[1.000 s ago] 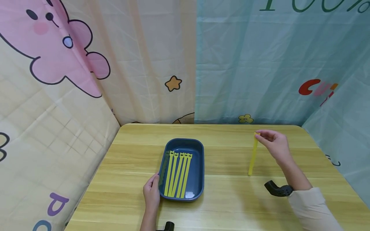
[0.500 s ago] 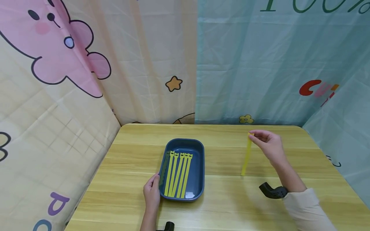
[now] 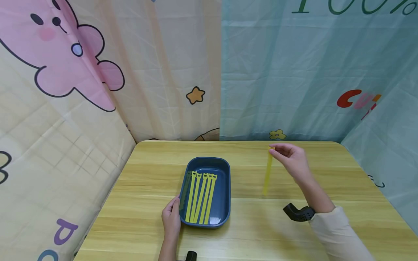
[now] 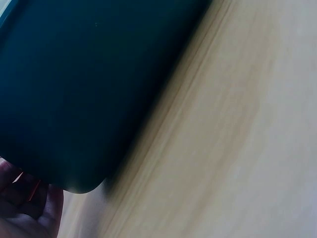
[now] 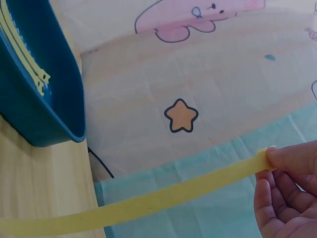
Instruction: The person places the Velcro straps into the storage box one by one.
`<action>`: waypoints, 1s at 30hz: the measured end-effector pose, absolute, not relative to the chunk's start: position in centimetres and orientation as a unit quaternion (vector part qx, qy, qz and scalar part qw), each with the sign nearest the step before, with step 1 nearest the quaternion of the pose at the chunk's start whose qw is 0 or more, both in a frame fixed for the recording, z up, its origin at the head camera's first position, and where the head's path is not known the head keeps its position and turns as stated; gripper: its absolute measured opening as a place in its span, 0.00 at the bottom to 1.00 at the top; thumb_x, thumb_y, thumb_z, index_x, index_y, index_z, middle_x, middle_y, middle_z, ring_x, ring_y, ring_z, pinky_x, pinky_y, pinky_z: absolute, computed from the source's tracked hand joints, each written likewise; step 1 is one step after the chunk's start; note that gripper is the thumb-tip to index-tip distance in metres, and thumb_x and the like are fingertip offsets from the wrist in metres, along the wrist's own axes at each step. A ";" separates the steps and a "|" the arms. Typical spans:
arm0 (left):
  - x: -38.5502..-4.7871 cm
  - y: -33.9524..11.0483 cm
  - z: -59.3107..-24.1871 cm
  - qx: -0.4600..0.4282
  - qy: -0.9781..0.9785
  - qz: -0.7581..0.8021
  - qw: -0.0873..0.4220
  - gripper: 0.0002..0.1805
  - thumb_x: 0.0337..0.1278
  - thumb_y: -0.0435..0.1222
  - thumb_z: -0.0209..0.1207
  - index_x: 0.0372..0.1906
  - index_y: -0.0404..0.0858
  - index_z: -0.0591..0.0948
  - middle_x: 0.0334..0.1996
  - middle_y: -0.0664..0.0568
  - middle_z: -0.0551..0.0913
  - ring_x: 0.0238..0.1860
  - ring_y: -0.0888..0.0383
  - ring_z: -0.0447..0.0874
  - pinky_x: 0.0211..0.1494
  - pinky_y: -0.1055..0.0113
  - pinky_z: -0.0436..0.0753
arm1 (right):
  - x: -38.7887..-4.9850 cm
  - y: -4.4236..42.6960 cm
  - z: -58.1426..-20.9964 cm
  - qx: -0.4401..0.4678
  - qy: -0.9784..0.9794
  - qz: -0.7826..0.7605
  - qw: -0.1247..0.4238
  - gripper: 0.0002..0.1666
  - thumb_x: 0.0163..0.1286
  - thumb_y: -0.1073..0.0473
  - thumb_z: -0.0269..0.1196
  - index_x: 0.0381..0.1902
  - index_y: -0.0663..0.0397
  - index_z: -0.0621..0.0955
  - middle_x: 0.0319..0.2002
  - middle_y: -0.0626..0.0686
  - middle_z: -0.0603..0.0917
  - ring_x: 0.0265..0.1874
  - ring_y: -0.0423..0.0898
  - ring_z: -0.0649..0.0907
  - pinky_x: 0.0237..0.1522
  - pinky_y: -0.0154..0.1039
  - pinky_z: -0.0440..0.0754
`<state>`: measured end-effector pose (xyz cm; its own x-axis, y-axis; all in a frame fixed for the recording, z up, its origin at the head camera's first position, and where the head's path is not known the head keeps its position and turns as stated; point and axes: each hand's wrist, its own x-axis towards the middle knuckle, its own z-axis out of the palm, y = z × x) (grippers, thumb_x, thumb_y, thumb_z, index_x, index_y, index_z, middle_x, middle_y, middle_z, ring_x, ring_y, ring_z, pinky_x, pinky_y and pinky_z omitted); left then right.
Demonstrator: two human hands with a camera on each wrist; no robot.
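Note:
My left hand (image 3: pixel 171 219) grips the left side of a dark blue tray (image 3: pixel 223 195), thumb at the rim. In the left wrist view, my left fingers (image 4: pixel 10 186) are curled at the outside of the tray (image 4: pixel 94 94). Inside it several yellow cable ties (image 3: pixel 190 199) with slotted heads lie side by side. To the right of the tray, my right hand (image 3: pixel 292 161) pinches the top end of another yellow cable tie (image 3: pixel 267 174), which hangs down above the table. The right wrist view shows this cable tie (image 5: pixel 148 201) stretching out from between thumb and fingertips.
Both things are at a light wooden table (image 3: pixel 143 185). Printed curtains (image 3: pixel 169 72) stand behind its far edge and along the sides. A black wrist camera (image 3: pixel 298 213) sits on the right wrist, and part of another (image 3: pixel 191 256) shows at the bottom edge.
My right hand has moved left, toward the tray, with the cable tie hanging from it. The left hand and the tray have stayed in place.

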<state>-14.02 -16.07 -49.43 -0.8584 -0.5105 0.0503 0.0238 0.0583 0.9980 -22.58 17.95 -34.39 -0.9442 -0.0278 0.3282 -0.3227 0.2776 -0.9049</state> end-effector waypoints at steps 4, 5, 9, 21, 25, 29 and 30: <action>-13.9 -16.1 -49.5 0.174 -0.698 -0.665 0.201 0.16 0.64 0.32 0.49 0.48 0.24 0.78 0.50 0.36 0.77 0.55 0.47 0.71 0.47 0.81 0.69 | -22.7 17.1 -34.1 0.122 -0.784 0.597 0.121 0.17 0.60 0.59 0.65 0.43 0.66 0.81 0.33 0.50 0.83 0.31 0.41 0.80 0.33 0.28 0.78; -13.9 -16.1 -49.6 0.175 -0.698 -0.666 0.199 0.16 0.64 0.32 0.49 0.48 0.24 0.78 0.50 0.36 0.77 0.55 0.47 0.71 0.47 0.81 0.69 | -22.7 17.0 -34.0 0.123 -0.783 0.597 0.119 0.18 0.60 0.59 0.65 0.44 0.67 0.81 0.33 0.49 0.83 0.31 0.41 0.80 0.32 0.28 0.78; -14.0 -16.2 -49.6 0.179 -0.697 -0.667 0.193 0.16 0.64 0.32 0.49 0.49 0.24 0.78 0.51 0.37 0.77 0.56 0.48 0.71 0.48 0.82 0.68 | -22.7 16.3 -33.7 0.129 -0.783 0.597 0.116 0.20 0.60 0.58 0.65 0.44 0.70 0.80 0.33 0.48 0.83 0.31 0.42 0.80 0.33 0.28 0.78; -14.0 -16.0 -49.3 0.178 -0.695 -0.669 0.197 0.16 0.64 0.32 0.49 0.49 0.24 0.78 0.50 0.37 0.77 0.55 0.48 0.72 0.48 0.81 0.69 | -21.9 13.9 -31.9 0.174 -0.755 0.623 0.104 0.16 0.60 0.61 0.65 0.41 0.69 0.80 0.32 0.50 0.84 0.31 0.43 0.81 0.35 0.31 0.79; -14.0 -16.0 -49.2 0.170 -0.692 -0.674 0.197 0.16 0.65 0.31 0.49 0.49 0.23 0.77 0.51 0.36 0.77 0.55 0.48 0.71 0.48 0.81 0.69 | -21.6 13.0 -31.7 0.190 -0.743 0.633 0.103 0.14 0.59 0.64 0.65 0.40 0.71 0.80 0.32 0.51 0.84 0.30 0.43 0.81 0.35 0.32 0.79; -13.9 -16.0 -49.1 0.167 -0.690 -0.677 0.194 0.16 0.65 0.31 0.48 0.49 0.23 0.77 0.51 0.37 0.77 0.56 0.48 0.70 0.48 0.81 0.69 | -21.4 12.1 -31.7 0.199 -0.732 0.646 0.091 0.15 0.59 0.66 0.65 0.40 0.73 0.80 0.32 0.52 0.84 0.30 0.43 0.82 0.36 0.34 0.80; -13.9 -16.0 -49.1 0.167 -0.689 -0.678 0.193 0.16 0.65 0.31 0.48 0.49 0.23 0.77 0.51 0.37 0.76 0.56 0.48 0.70 0.48 0.81 0.69 | -21.4 11.8 -31.8 0.199 -0.728 0.650 0.086 0.15 0.59 0.66 0.65 0.41 0.74 0.79 0.32 0.51 0.84 0.30 0.43 0.82 0.36 0.34 0.80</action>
<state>-13.89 -16.02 -49.10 -0.8695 -0.4922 0.0402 0.0321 0.0249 0.9992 -21.40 11.80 -31.78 -0.9058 -0.1777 0.3845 -0.4022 0.0756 -0.9124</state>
